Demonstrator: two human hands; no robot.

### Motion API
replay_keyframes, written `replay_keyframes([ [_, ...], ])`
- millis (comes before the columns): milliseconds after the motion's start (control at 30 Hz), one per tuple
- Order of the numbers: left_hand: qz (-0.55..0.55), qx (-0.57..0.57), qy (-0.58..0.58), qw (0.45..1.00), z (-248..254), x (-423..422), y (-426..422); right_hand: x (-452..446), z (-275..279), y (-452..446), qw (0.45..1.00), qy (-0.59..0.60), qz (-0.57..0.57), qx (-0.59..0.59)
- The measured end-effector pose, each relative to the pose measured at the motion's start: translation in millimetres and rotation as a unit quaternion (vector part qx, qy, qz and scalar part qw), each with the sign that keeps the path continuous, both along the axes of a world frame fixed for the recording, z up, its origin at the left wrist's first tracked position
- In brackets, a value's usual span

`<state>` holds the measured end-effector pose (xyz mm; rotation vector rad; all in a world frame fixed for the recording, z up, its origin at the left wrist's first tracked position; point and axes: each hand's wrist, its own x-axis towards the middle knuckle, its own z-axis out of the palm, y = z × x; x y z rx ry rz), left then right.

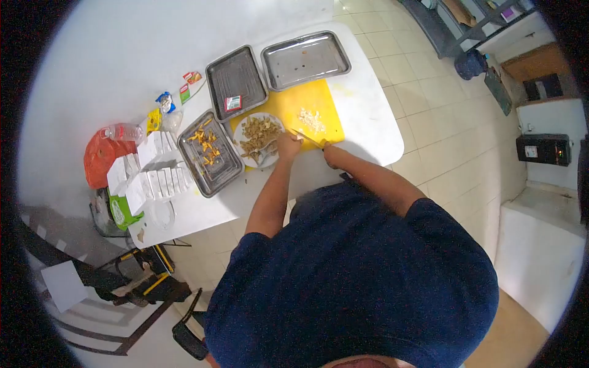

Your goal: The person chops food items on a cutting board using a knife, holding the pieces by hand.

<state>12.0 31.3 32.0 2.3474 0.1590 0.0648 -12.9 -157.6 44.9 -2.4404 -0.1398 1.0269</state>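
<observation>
My right hand (334,156) is wrapped around the handle of a knife (308,138), whose blade points up and left over the yellow cutting board (334,107). Beside the blade's tip is my left hand (288,146), its fingers drawn together at the plate's right edge; whether they pinch anything is too small to see. Small chopped pale pieces (311,120) lie in a loose heap on the board, just beyond the blade. To the left, a white plate (238,138) carries chopped brownish food (259,130), with a pale utensil-like shape partly visible near my left hand.
A metal tray (211,178) holds yellow-orange strips. A dark tray (236,76) bears a small red packet (233,103); another shallow tray (305,61) sits behind the board. White boxes (162,183), a plastic bottle (123,132) and a red bag (101,162) crowd the table's left end.
</observation>
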Motion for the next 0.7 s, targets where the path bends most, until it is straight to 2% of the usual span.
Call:
replay_keyframes([
  [100, -0.003, 0.039, -0.002, 0.999, 27, -3, -7, 4, -6, 1, 0.993, -0.006, 0.114, -0.043],
  [167, 0.003, 0.024, -0.019, 1.0, 24, -5, -6, 10, 17, 3, 0.997, -0.001, 0.075, -0.032],
  [267, 0.007, 0.007, 0.151, 0.989, 14, 2, -1, 20, 49, 6, 0.997, -0.019, 0.064, -0.034],
  [367, 0.019, 0.012, 0.088, 0.996, 1, -1, -2, 27, 83, 9, 0.992, -0.024, 0.107, -0.054],
  [467, 0.01, -0.003, 0.044, 0.999, 22, -2, -6, 23, 83, 9, 0.992, -0.034, 0.105, -0.062],
  [600, 0.003, -0.004, 0.029, 1.0, 14, -2, -4, 17, 94, 10, 0.989, -0.081, 0.123, -0.018],
  [700, -0.005, 0.008, 0.044, 0.999, 16, -1, -3, 12, 91, 12, 0.992, -0.056, 0.1, -0.05],
])
